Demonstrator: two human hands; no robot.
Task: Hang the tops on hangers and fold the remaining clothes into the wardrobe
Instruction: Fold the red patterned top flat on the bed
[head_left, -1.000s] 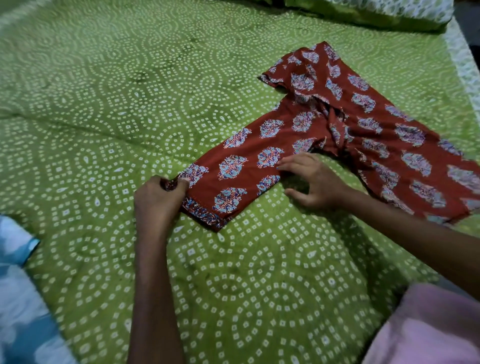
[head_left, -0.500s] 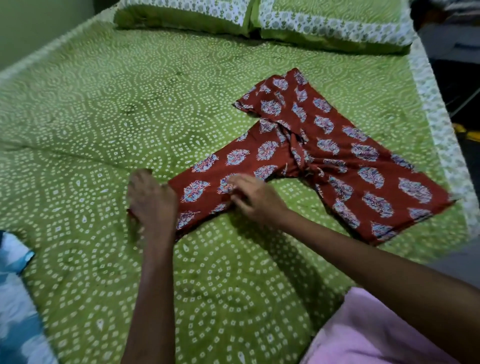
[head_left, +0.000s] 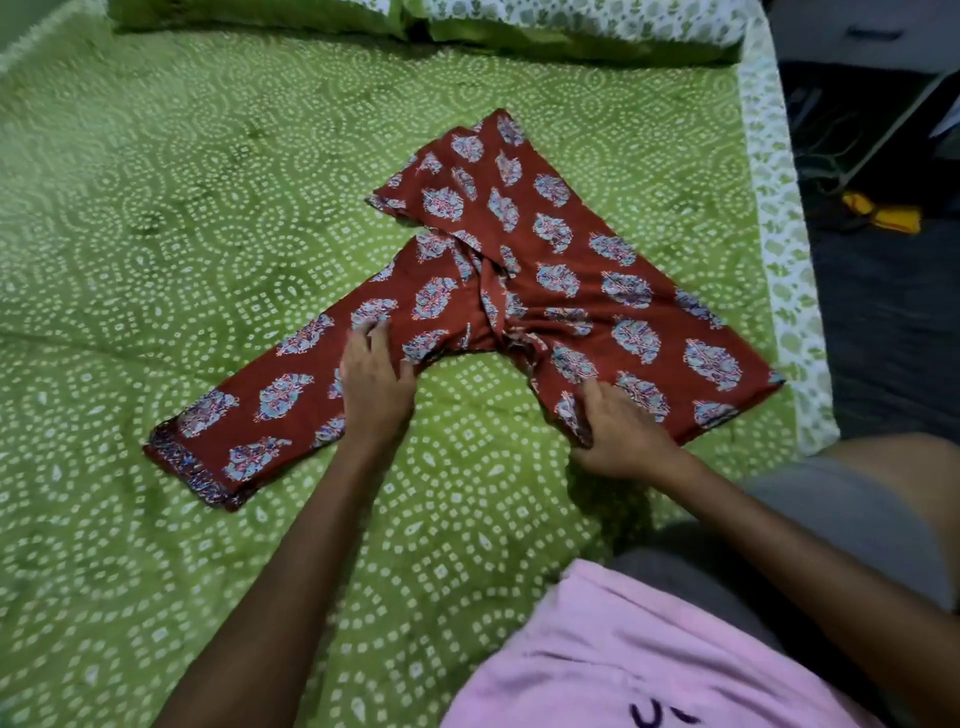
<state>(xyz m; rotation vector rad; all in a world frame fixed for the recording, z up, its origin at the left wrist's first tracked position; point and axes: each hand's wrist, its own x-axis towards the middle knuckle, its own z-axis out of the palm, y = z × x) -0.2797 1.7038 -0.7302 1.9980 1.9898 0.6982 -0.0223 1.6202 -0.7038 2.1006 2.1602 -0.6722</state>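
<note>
From the head view, the red printed trousers (head_left: 519, 291) lie spread in a wide V on the green bedspread (head_left: 156, 234), waist pointing toward the pillows (head_left: 519, 26), one leg running toward the bed's right edge. The left hand (head_left: 375, 387) rests flat on the other leg, fingers (head_left: 371, 338) straight, pressing the cloth down. The right hand (head_left: 621, 434) sits at the inner hem side of the right leg; its fingers look curled into the fabric, seemingly pinching a fold, though the blur makes that uncertain.

The crotch of the trousers is bunched and twisted. If the legs get brought together now, I'd expect that knot to be trapped inside the fold, giving a lumpy stack. The right leg's cuff lies close to the bed's edge; a hard tug could drag it over. Thin fabric may also slide on the bedspread under the pressing hand.
</note>
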